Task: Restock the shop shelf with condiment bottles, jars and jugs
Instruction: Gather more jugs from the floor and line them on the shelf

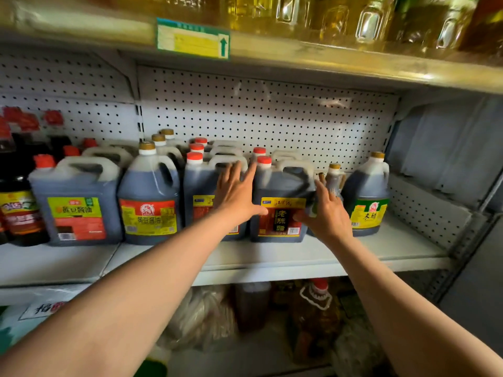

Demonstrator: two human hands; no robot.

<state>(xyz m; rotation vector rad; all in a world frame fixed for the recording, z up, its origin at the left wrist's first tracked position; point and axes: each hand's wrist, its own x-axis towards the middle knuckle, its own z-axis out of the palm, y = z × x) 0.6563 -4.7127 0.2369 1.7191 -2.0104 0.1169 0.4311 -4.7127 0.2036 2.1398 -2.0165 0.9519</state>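
A row of dark condiment jugs stands on the white middle shelf (272,257). My left hand (236,191) lies flat with fingers spread on a red-capped jug (200,186), its thumb against the neighbouring vinegar jug (283,186), which has a red and yellow label. My right hand (326,210) rests open on that vinegar jug's right front corner, thumb on the label. Behind its fingers stands a small gold-capped bottle (334,178), partly hidden. To the right stands a green-labelled jug (367,197).
Two soy sauce jugs (149,202) (76,208) and dark bottles (16,202) fill the shelf's left side. Bare shelf lies right of the green-labelled jug. Oil bottles (367,20) line the upper shelf above a price tag (193,39). Bags and an oil jug (315,317) sit below.
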